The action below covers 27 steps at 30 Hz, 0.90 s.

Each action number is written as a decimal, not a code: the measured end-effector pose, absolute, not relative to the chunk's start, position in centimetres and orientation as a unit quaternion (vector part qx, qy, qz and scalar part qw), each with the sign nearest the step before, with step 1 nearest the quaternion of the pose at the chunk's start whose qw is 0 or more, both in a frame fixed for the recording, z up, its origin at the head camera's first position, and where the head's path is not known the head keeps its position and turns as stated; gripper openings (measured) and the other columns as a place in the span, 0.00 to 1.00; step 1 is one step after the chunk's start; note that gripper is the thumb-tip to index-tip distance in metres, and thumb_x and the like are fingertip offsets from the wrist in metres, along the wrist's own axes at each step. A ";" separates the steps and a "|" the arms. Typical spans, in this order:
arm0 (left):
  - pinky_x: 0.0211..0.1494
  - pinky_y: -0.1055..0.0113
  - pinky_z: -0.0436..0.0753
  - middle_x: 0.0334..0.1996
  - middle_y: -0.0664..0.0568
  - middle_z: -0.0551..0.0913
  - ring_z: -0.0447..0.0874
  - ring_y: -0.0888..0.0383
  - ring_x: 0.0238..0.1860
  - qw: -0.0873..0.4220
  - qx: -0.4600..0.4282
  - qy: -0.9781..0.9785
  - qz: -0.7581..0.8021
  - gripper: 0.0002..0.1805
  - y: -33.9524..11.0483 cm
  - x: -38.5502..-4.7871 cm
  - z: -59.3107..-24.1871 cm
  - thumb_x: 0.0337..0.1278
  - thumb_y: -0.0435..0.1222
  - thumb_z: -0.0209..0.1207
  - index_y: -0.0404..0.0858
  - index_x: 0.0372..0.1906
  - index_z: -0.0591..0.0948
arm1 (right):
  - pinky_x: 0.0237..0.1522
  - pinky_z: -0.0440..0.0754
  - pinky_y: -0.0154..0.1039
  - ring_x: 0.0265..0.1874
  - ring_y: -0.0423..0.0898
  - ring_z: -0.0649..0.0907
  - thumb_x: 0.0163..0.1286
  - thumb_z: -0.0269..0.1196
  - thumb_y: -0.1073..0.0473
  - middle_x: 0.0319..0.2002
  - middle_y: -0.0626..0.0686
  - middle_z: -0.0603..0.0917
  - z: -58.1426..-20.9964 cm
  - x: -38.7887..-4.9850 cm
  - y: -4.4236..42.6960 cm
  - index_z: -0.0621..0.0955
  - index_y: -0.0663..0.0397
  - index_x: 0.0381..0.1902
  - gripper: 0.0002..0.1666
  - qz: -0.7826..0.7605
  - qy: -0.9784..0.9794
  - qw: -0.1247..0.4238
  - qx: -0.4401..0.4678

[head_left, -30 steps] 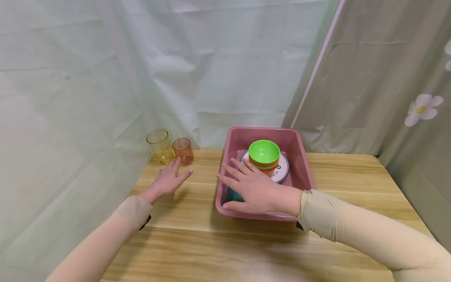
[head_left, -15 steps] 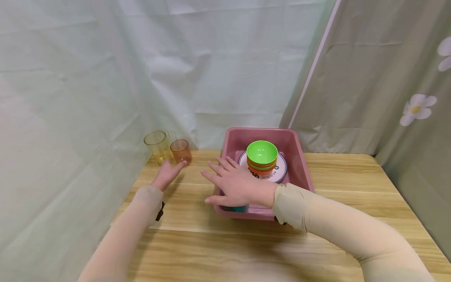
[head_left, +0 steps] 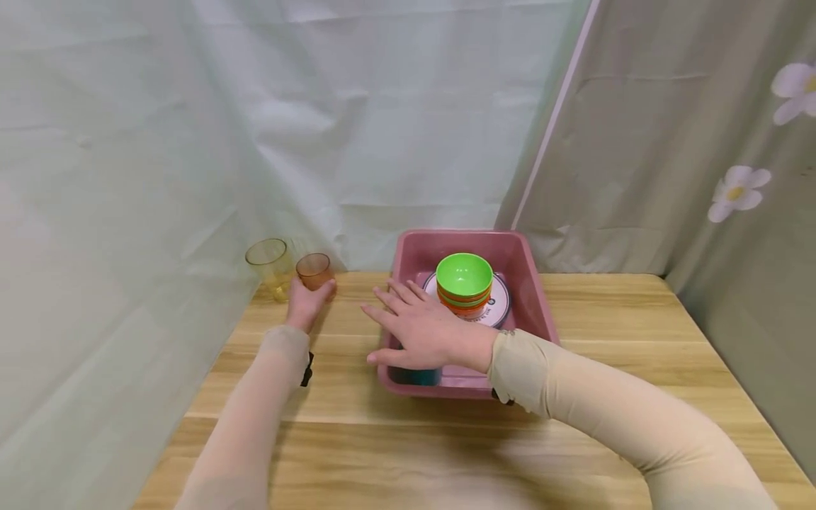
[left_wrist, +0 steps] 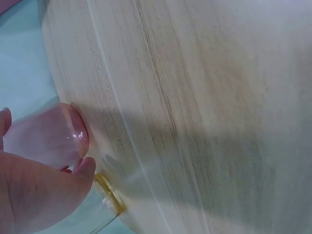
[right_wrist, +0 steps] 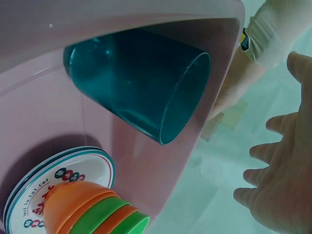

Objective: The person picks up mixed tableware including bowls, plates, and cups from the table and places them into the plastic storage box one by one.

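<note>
At the back left of the table, my left hand [head_left: 306,303] grips a small clear orange cup [head_left: 314,269], thumb on its near right side. In the left wrist view the cup [left_wrist: 46,136] stands upright with its base at the table, and the fingers partly cover it. Right beside it is a taller clear yellow cup [head_left: 270,268]. My right hand [head_left: 428,333] hovers with fingers spread over the front left of a pink basin [head_left: 542,304], holding nothing. Inside lies a blue cup [right_wrist: 131,78] on its side, partly hidden in the head view.
The basin also holds stacked green and orange bowls [head_left: 464,275] on white plates [head_left: 501,304]. The wooden table [head_left: 612,312] extends to both sides and in front. A pale curtain [head_left: 382,142] hangs behind and at the left; a grey flowered curtain [head_left: 637,142] at the right.
My left hand has moved forward to the orange cup and taken hold of it. The right hand has shifted left over the basin, fingers still spread.
</note>
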<state>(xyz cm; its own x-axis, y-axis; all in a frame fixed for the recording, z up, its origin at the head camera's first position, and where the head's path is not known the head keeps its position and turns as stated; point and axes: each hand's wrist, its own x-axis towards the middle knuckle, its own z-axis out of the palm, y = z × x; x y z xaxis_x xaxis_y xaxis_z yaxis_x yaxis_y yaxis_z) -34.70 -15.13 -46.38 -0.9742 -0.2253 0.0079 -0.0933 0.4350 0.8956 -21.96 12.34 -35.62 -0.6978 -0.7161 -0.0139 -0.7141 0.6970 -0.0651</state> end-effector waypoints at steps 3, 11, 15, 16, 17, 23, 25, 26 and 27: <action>0.75 0.47 0.62 0.68 0.29 0.65 0.62 0.36 0.70 0.063 0.114 -0.854 -0.504 0.46 -15.2 -34.5 -46.1 0.65 0.43 0.66 0.26 0.77 0.56 | 0.79 0.44 0.55 0.81 0.56 0.45 0.71 0.43 0.19 0.82 0.55 0.53 -35.7 -21.9 12.4 0.57 0.39 0.83 0.52 -0.028 0.921 0.016 -0.388; 0.74 0.51 0.65 0.69 0.29 0.66 0.67 0.38 0.68 0.078 0.131 -0.836 -0.526 0.44 -15.8 -34.6 -46.5 0.65 0.41 0.66 0.23 0.75 0.56 | 0.79 0.43 0.55 0.81 0.56 0.46 0.72 0.47 0.21 0.81 0.56 0.54 -35.8 -21.6 12.3 0.58 0.40 0.82 0.51 -0.035 0.920 0.017 -0.389; 0.75 0.51 0.64 0.69 0.29 0.66 0.66 0.38 0.69 0.069 0.124 -0.842 -0.521 0.44 -16.4 -34.6 -47.1 0.66 0.42 0.66 0.24 0.74 0.56 | 0.79 0.44 0.55 0.81 0.55 0.45 0.72 0.47 0.21 0.82 0.56 0.53 -35.8 -21.5 12.3 0.58 0.40 0.82 0.51 -0.038 0.920 0.019 -0.390; 0.74 0.50 0.64 0.69 0.29 0.66 0.66 0.38 0.69 0.065 0.119 -0.845 -0.517 0.44 -16.6 -34.5 -47.2 0.66 0.43 0.65 0.24 0.74 0.56 | 0.79 0.44 0.55 0.81 0.55 0.44 0.72 0.47 0.21 0.82 0.56 0.53 -35.8 -21.5 12.3 0.58 0.40 0.82 0.51 -0.038 0.920 0.020 -0.389; 0.74 0.50 0.64 0.69 0.29 0.65 0.65 0.38 0.69 0.060 0.111 -0.848 -0.514 0.44 -16.8 -34.4 -47.3 0.67 0.43 0.65 0.23 0.74 0.56 | 0.79 0.44 0.55 0.81 0.55 0.44 0.72 0.47 0.21 0.82 0.56 0.53 -35.8 -21.4 12.3 0.58 0.40 0.82 0.51 -0.038 0.921 0.021 -0.388; 0.74 0.46 0.65 0.69 0.27 0.65 0.65 0.36 0.70 0.038 0.068 -0.867 -0.493 0.45 -17.4 -33.4 -47.2 0.69 0.46 0.64 0.22 0.74 0.56 | 0.79 0.44 0.54 0.81 0.54 0.44 0.71 0.47 0.20 0.82 0.55 0.52 -35.9 -21.5 12.4 0.58 0.40 0.82 0.52 -0.036 0.922 0.022 -0.386; 0.73 0.46 0.65 0.69 0.28 0.66 0.65 0.36 0.70 0.031 0.063 -0.870 -0.488 0.46 -17.5 -33.1 -47.1 0.69 0.47 0.64 0.23 0.75 0.56 | 0.79 0.44 0.54 0.81 0.54 0.44 0.71 0.46 0.20 0.82 0.55 0.52 -35.9 -21.6 12.4 0.57 0.40 0.83 0.52 -0.035 0.922 0.024 -0.385; 0.73 0.46 0.65 0.69 0.28 0.66 0.65 0.36 0.70 0.027 0.061 -0.872 -0.486 0.46 -17.6 -33.0 -47.1 0.68 0.48 0.64 0.23 0.75 0.56 | 0.79 0.44 0.54 0.81 0.54 0.43 0.71 0.46 0.20 0.82 0.55 0.52 -35.9 -21.6 12.4 0.57 0.40 0.83 0.52 -0.034 0.922 0.024 -0.385; 0.73 0.46 0.66 0.69 0.28 0.66 0.65 0.36 0.70 0.023 0.059 -0.872 -0.485 0.47 -17.6 -32.9 -47.1 0.68 0.48 0.64 0.23 0.75 0.56 | 0.79 0.44 0.54 0.81 0.54 0.43 0.71 0.47 0.21 0.82 0.55 0.52 -35.9 -21.6 12.5 0.57 0.40 0.83 0.52 -0.034 0.923 0.026 -0.383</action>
<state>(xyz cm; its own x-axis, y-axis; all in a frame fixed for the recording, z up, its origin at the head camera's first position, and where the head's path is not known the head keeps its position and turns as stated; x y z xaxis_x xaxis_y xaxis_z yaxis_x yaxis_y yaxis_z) -32.86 -17.59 -47.07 -0.9919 -0.1257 -0.0166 -0.0804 0.5218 0.8493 -21.57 12.48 -35.87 -0.7047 -0.7092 -0.0214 -0.7057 0.7037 -0.0830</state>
